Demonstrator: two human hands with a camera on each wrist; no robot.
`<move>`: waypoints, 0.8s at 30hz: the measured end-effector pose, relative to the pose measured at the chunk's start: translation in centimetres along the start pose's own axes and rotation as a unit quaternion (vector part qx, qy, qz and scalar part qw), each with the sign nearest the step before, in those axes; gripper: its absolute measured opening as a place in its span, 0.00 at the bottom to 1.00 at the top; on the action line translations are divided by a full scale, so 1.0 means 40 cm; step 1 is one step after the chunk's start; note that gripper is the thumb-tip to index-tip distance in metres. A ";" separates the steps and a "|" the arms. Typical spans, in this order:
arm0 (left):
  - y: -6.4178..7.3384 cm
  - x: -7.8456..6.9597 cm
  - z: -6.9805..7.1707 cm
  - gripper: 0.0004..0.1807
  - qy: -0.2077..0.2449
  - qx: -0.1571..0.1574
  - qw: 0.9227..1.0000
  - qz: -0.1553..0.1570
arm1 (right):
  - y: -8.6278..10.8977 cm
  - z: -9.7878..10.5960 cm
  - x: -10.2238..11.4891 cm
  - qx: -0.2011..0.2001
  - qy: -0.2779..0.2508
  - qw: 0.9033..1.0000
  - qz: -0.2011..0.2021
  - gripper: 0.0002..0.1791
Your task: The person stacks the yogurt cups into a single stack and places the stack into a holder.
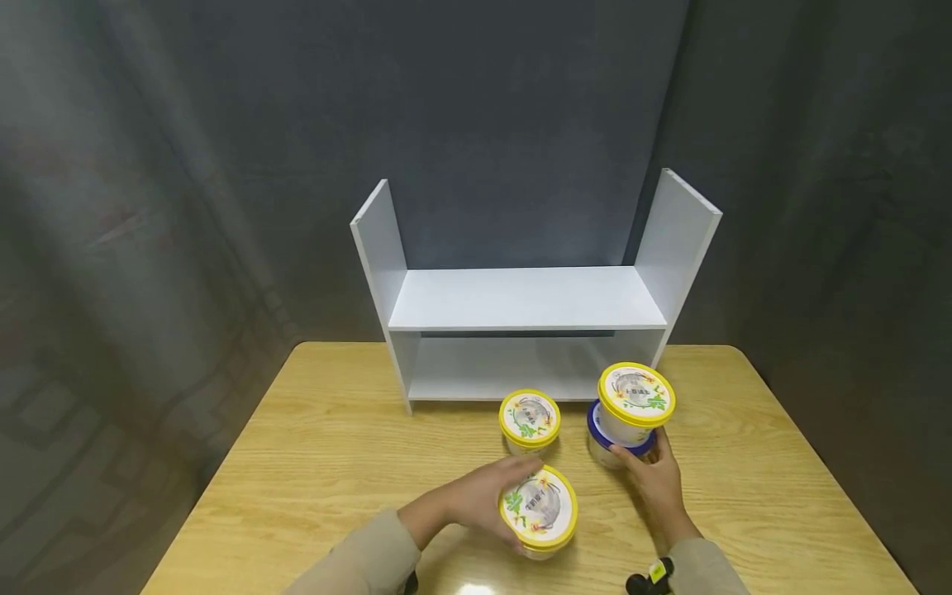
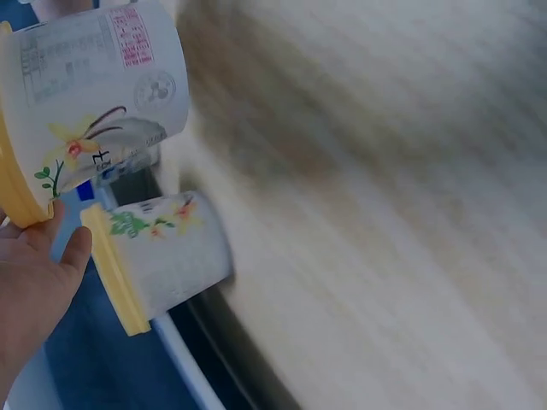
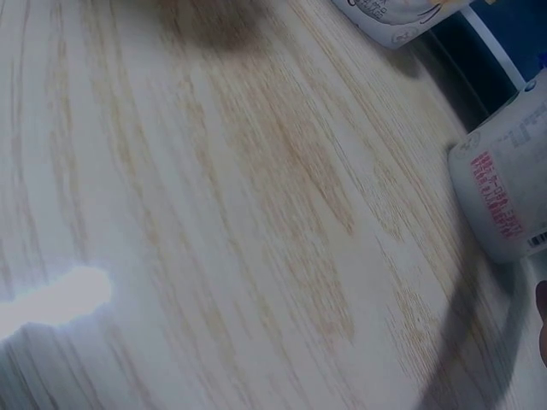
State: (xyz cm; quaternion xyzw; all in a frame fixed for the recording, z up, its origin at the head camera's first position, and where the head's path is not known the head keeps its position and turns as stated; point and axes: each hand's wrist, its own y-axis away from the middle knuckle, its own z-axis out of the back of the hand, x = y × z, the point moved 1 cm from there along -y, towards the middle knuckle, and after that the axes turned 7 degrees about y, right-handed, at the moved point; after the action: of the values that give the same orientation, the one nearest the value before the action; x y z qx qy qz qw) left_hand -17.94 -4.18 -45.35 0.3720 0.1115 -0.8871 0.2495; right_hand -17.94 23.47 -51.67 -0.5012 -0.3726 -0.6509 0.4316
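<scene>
My left hand (image 1: 487, 502) grips a white paper tub (image 1: 539, 506) by its yellow-rimmed lid, close over the table. That tub (image 2: 98, 94) shows flower print and a red text box on its side in the left wrist view. Just beyond it stands another yellow-lidded tub (image 1: 530, 421). To the right, a third yellow-lidded tub (image 1: 637, 395) is stacked on a blue-lidded tub (image 1: 606, 453). The thumb and fingers of my right hand (image 1: 658, 483) curl around the blue lid's rim, with the tub's base (image 3: 504, 179) on the table.
A white two-level shelf (image 1: 528, 299) with tall side panels stands at the back of the wooden table (image 1: 312, 463). The stacked tubs are near its right front corner. Dark grey curtains (image 1: 513, 132) hang behind and on both sides.
</scene>
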 end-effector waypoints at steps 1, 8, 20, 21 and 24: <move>-0.003 -0.004 0.005 0.57 0.001 -0.002 1.000 -0.003 | -0.001 0.000 0.000 0.000 0.000 1.000 0.000 0.53; -0.029 -0.036 0.046 0.55 0.005 -0.026 0.999 -0.029 | -0.001 0.001 0.000 -0.001 0.001 1.000 0.002 0.53; -0.076 -0.088 0.114 0.56 0.011 -0.057 0.997 -0.051 | -0.001 -0.005 -0.004 -0.004 -0.010 1.000 -0.006 0.53; -0.082 -0.093 0.120 0.55 0.015 -0.059 0.997 -0.057 | -0.002 -0.004 -0.003 -0.004 -0.011 1.000 -0.006 0.53; -0.104 -0.107 0.140 0.55 0.022 -0.068 0.995 -0.069 | -0.004 -0.001 -0.002 -0.003 -0.010 1.000 0.002 0.53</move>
State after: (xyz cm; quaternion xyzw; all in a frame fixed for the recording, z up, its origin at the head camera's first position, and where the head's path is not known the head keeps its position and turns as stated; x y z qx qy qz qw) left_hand -20.95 -1.26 -38.33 0.3654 0.2021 -0.8841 0.2097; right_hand -18.08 23.52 -51.75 -0.5097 -0.3734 -0.6464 0.4277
